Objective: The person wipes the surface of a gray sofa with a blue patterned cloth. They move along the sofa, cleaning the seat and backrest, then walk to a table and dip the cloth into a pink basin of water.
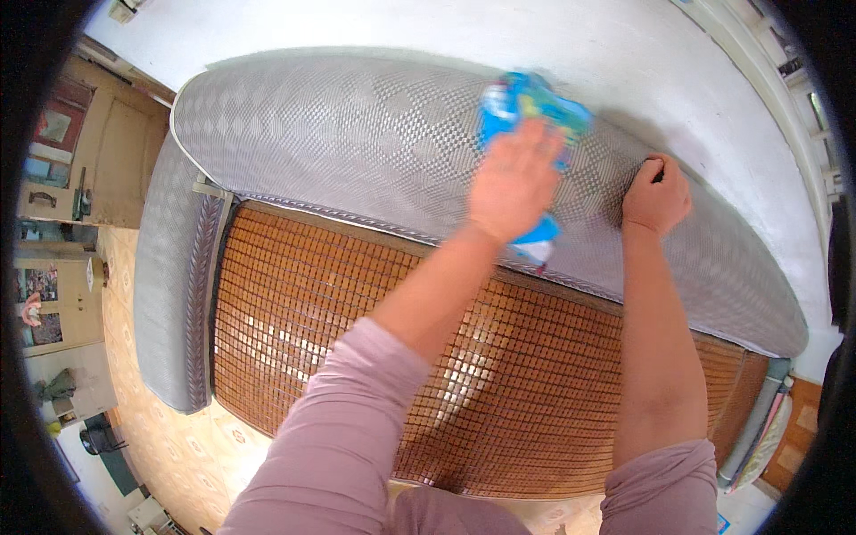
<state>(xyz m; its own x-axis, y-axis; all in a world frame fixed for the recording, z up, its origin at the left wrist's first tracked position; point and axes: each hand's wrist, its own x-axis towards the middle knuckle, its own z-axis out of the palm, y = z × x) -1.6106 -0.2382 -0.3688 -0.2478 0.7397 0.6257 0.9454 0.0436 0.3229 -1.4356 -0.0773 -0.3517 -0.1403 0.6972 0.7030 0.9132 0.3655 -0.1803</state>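
Observation:
My left hand [518,177] lies flat over a blue patterned cloth [505,110], pressing it against the woven grey backrest [321,127] of a sofa. Hand and cloth are blurred. Part of the cloth shows above my fingers, and a corner hangs out below my wrist. Further right, my right hand [657,194] is curled into a fist against the backrest near its top edge, and nothing shows in it. Below both arms spreads the sofa seat, covered by a brown bamboo-tile mat [321,321].
A grey padded armrest [167,267] bounds the sofa on the left. Behind the backrest rises a white wall [622,53]. Tiled floor [194,441] runs along the left, with a wooden door [120,147] and a cabinet [63,301] beyond. Folded fabric [762,435] hangs at the right end.

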